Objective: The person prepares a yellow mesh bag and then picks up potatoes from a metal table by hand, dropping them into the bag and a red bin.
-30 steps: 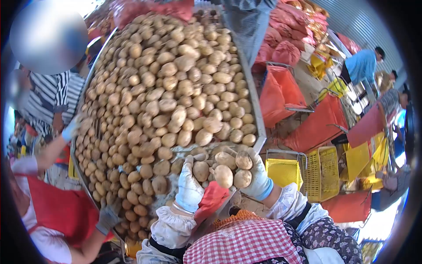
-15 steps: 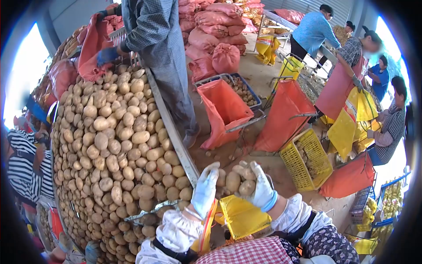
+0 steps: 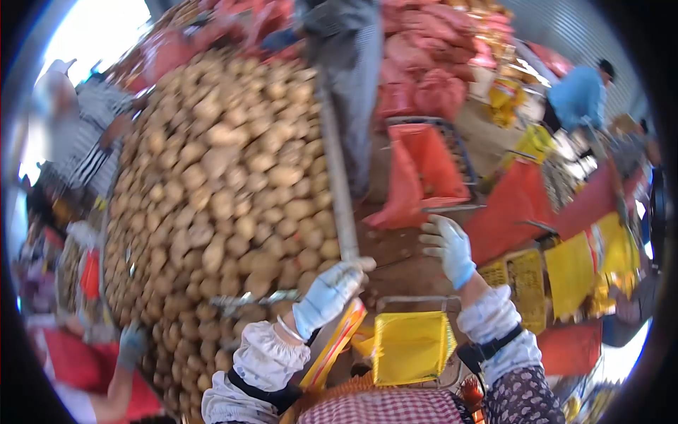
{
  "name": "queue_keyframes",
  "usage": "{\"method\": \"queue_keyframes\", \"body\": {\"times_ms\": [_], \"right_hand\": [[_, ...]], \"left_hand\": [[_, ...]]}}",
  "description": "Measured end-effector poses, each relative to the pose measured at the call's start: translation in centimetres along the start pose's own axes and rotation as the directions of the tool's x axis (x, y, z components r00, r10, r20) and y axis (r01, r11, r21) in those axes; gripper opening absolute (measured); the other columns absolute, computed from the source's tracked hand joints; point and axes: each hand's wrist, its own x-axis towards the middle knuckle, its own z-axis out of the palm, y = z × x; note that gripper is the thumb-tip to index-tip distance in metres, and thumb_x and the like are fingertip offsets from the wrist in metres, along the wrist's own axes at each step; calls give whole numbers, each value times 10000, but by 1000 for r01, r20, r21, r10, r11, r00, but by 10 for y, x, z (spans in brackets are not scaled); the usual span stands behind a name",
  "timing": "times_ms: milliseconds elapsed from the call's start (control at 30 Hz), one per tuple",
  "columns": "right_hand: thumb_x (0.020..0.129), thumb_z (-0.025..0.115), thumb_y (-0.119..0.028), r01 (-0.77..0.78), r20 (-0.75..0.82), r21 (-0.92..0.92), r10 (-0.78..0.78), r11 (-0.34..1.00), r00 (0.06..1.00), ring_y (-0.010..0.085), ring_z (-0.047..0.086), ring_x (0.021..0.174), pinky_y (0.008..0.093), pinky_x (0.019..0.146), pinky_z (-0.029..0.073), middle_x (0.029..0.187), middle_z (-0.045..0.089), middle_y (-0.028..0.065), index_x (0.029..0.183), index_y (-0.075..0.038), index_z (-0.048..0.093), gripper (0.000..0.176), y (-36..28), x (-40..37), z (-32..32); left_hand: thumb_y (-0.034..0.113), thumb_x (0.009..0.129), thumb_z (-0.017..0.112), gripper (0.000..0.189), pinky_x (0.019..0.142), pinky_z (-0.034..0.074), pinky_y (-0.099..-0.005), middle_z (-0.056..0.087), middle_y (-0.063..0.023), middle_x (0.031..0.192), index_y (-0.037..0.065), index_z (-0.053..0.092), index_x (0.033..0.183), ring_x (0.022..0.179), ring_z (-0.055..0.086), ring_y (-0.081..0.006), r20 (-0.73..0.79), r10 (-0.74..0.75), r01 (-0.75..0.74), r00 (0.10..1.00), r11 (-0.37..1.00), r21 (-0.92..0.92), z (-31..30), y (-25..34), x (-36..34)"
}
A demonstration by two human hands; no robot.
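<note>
My left hand (image 3: 328,297), in a pale blue glove, is at the near right corner of a big heap of potatoes (image 3: 233,184), by the end of the metal side rail (image 3: 339,191). Its fingers stretch to the right and nothing shows in them. To the right, my right hand (image 3: 448,249), gloved alike, is raised with its fingers spread and holds nothing. Below and between the hands hangs a yellow sack (image 3: 413,348) by a metal frame. An open red sack (image 3: 427,169) stands beyond my right hand.
A person (image 3: 339,85) stands beside the heap's far right side. At the left, another person's gloved hand (image 3: 131,346) touches the heap's edge. Another red sack (image 3: 512,208) and a yellow crate (image 3: 519,279) stand at the right. Filled red sacks (image 3: 431,63) are piled behind.
Several potatoes held between my hands are out of them now. My hands have moved apart, the right one up with fingers spreading. The view has swung left, with some blur.
</note>
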Motion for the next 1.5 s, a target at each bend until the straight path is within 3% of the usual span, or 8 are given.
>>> {"method": "queue_keyframes", "body": {"times_ms": [167, 267, 433, 600, 867, 933, 1400, 1500], "right_hand": [[922, 578, -239, 168, 488, -425, 69, 889, 870, 161, 636, 824, 289, 753, 512, 1037, 667, 91, 1203, -28, 571, 351, 35, -82, 122], [837, 639, -226, 808, 871, -485, 100, 334, 482, 303, 624, 995, 381, 921, 472, 1143, 626, 146, 1217, -37, 570, 430, 39, -104, 211], [842, 567, -471, 876, 853, -461, 203, -141, 481, 430, 209, 1373, 521, 1099, 240, 1454, 350, 150, 1343, -200, 487, 575, 135, -118, 282], [836, 578, -444, 923, 893, -384, 244, -20, 377, 467, 186, 1362, 562, 1088, 236, 1467, 311, 171, 1332, -196, 495, 560, 144, -132, 307], [826, 611, -354, 994, 978, -103, 181, -31, 107, 403, 488, 1137, 456, 961, 400, 1151, 598, 174, 1050, -106, 667, 338, 159, -154, 366], [827, 598, -403, 808, 809, -588, 40, 44, 586, 367, 536, 1070, 442, 914, 428, 1088, 630, 168, 1068, -101, 657, 391, 152, -148, 403], [868, 545, -347, 858, 913, -396, -37, -326, 407, 381, 374, 1279, 479, 1047, 314, 1371, 414, 202, 1290, -89, 500, 496, 198, -90, 432], [852, 569, -338, 945, 946, -319, 93, 68, 312, 365, 493, 1177, 432, 997, 384, 1234, 552, 182, 1245, -108, 545, 455, 169, -119, 416]], "left_hand": [[144, 909, 555, 272, 860, 481, -356, 642, -157, 1058, -22, 593, 1121, 967, 611, -264, -593, 396, -32, 701, 848, 528, -43, -22, -164], [368, 829, 601, 685, 1093, 219, -499, 354, -226, 1429, 40, 384, 1390, 1313, 308, -429, -757, 437, 686, 487, 345, 640, -93, -44, -260], [502, 781, 606, 789, 1119, 102, -546, 250, -201, 1491, 122, 350, 1424, 1372, 195, -422, -767, 211, 775, 606, 64, 629, -120, -95, -349], [407, 861, 521, 647, 1115, 163, -511, 332, -208, 1449, 124, 366, 1422, 1333, 296, -398, -932, 241, 900, 272, 279, 335, -163, -123, -420], [233, 802, 607, 425, 1017, 353, -479, 485, -208, 1306, 47, 576, 1182, 1197, 458, -400, -824, 360, 718, 437, 412, 561, -134, -58, -403], [209, 786, 620, 449, 1025, 343, -471, 487, -205, 1306, 31, 557, 1194, 1212, 439, -397, -692, 533, 587, 487, 387, 711, -153, -62, -358], [223, 757, 600, 278, 908, 386, -403, 594, -78, 949, 106, 624, 1008, 1090, 502, -300, -782, 206, 773, 589, 141, 619, -236, -77, -234], [161, 793, 583, 246, 857, 424, -424, 611, -108, 979, 84, 604, 1026, 980, 556, -297, -645, 515, 541, 565, 359, 761, -215, -56, -290]]}}
